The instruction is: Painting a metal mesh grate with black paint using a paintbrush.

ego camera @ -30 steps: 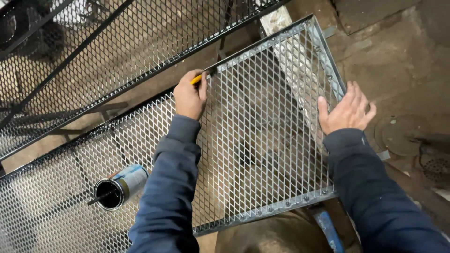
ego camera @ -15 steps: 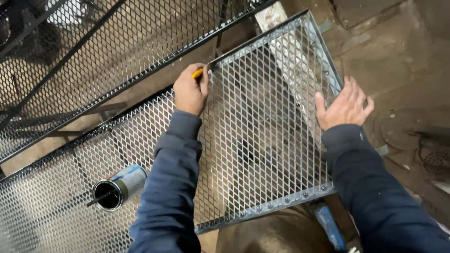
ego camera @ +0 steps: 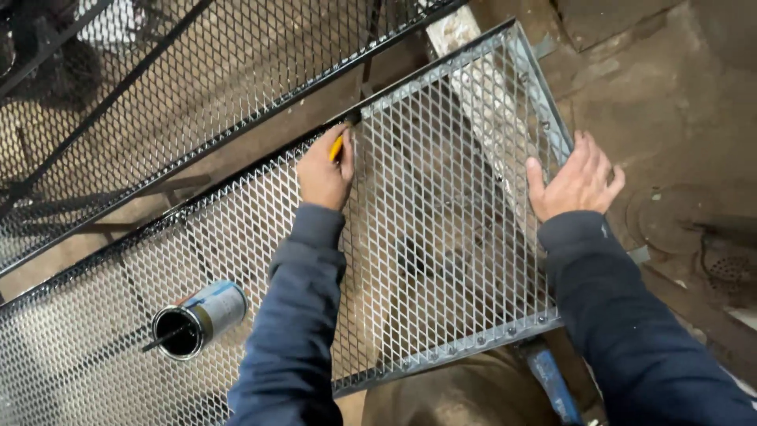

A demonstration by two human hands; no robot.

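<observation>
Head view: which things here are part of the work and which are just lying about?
In use:
left hand gripping yellow-handled brush
right hand flat on grey expanded-metal mesh panel
open black paint can

Lying about:
black mesh frame
blue-handled tool

Place: I saw a metal workshop.
Evidence: framed expanded-mesh panels (ego camera: 441,237), an open paint can (ego camera: 193,319) on the mesh, grimy concrete floor (ego camera: 670,118).

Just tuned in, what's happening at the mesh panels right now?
A person's left hand grips a yellow-handled brush, its tip at the top frame edge of a grey expanded-metal mesh panel. The right hand lies flat on the panel's right edge. An open paint can sits on the mesh at lower left.
</observation>
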